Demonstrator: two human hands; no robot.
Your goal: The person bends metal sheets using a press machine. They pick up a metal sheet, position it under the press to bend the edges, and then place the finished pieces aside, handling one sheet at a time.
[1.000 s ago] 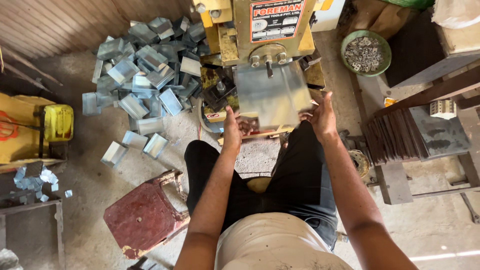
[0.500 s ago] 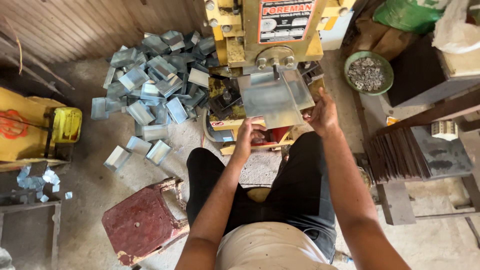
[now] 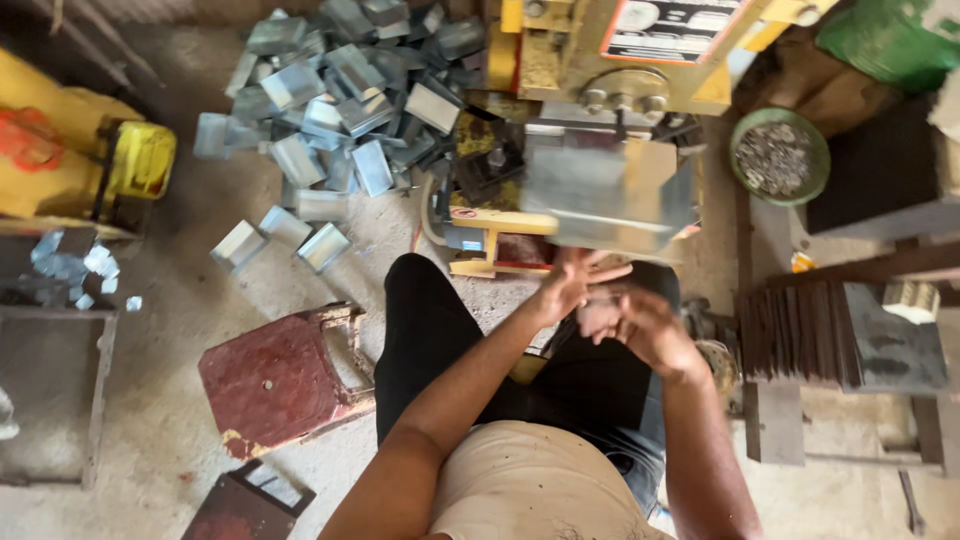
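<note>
Dusty concrete floor (image 3: 170,300) of a small workshop, seen from above a seated person in dark trousers and a pale shirt.

Directly ahead: yellow press machine (image 3: 610,60), with a grey sheet-metal piece (image 3: 600,190) lying at its front, blurred, just beyond the fingertips. Cannot tell whether either hand touches it.

Left hand (image 3: 570,285): fingers spread, loose, nothing gripped, reaching towards the lower edge of the metal piece. Right hand (image 3: 635,325): just beside the left, slightly nearer the body, fingers partly curled; motion blur hides whether anything small sits in it. Both hands hover over the lap, close together, almost overlapping.

Left of the machine: large heap of folded grey metal boxes (image 3: 340,90) spread across the floor, a few strays (image 3: 280,235) lying apart from the heap, nearer the person.

Near the left knee: low red stool (image 3: 270,380), paint worn, tipped at an angle on the floor. Far left: yellow container (image 3: 140,158) on its side, and a scatter of small metal offcuts (image 3: 70,265) below it.

Right of the machine: round green bowl (image 3: 779,157) holding small grey metal bits. Lower right: stack of dark flat plates (image 3: 790,335) standing on edge, beside a grey slab (image 3: 885,345). Green sack (image 3: 880,40) at the top right corner.
</note>
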